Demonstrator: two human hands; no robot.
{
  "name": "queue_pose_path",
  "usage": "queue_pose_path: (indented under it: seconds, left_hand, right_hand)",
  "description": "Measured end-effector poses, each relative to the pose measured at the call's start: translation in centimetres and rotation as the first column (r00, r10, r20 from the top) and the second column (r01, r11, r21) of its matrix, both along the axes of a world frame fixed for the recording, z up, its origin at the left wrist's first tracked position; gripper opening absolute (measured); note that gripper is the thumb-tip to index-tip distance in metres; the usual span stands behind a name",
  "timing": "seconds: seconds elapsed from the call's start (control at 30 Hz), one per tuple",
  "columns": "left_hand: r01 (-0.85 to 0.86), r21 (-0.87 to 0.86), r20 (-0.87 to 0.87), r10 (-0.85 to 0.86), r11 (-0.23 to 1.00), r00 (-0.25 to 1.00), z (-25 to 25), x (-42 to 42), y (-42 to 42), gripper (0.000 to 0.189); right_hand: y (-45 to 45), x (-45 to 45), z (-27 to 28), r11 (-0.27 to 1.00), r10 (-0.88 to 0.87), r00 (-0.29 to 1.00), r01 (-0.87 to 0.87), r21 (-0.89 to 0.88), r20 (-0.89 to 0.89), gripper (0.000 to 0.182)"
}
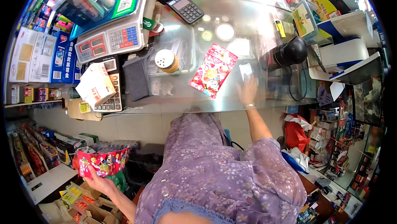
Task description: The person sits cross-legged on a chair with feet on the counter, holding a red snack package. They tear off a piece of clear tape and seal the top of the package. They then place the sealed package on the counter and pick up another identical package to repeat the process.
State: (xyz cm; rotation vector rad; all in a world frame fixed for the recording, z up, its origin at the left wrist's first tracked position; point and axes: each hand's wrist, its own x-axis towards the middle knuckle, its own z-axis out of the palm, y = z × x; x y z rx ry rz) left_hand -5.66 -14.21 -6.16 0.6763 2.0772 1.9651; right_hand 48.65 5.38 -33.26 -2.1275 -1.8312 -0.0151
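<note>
Low at the left, my left hand [100, 183] grips a red printed snack bag [105, 163] with cartoon figures, held out beside my body. My right hand [248, 89] is over at the glass counter [173, 101], its fingertips at a small white item [245, 70]. The hand looks hazy there, and I cannot tell whether it lies on or beneath the glass, or whether it grips the item. Just left of that hand, a second red and pink printed snack bag [214, 70] lies flat and tilted.
A shaker jar [166, 61], a folded grey cloth [136, 78] and a payment terminal [181, 6] are on the counter. Left are a price scale [108, 42] and a calculator [116, 99] under a tissue pack [96, 84]. Right stand a black scanner [290, 51] and a monitor [356, 68].
</note>
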Motion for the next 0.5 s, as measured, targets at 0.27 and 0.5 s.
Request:
queue_pose_path:
  seconds: [0.27, 0.5]
  left_hand:
    - [-0.025, -0.105, -0.038, 0.021, 0.994, 0.999, -1.1, 2.3, -0.5, 0.022]
    - [0.004, -0.137, -0.077, -0.014, 0.991, 0.997, -1.5, 2.6, -0.4, 0.027]
  right_hand:
    - [3.3, 1.2, -1.1, 0.984, -0.024, 0.999, 0.029, -0.177, 0.03, 0.064]
    - [4.7, 1.7, -2.4, 0.983, 0.026, 0.995, -0.009, -0.182, 0.091, 0.066]
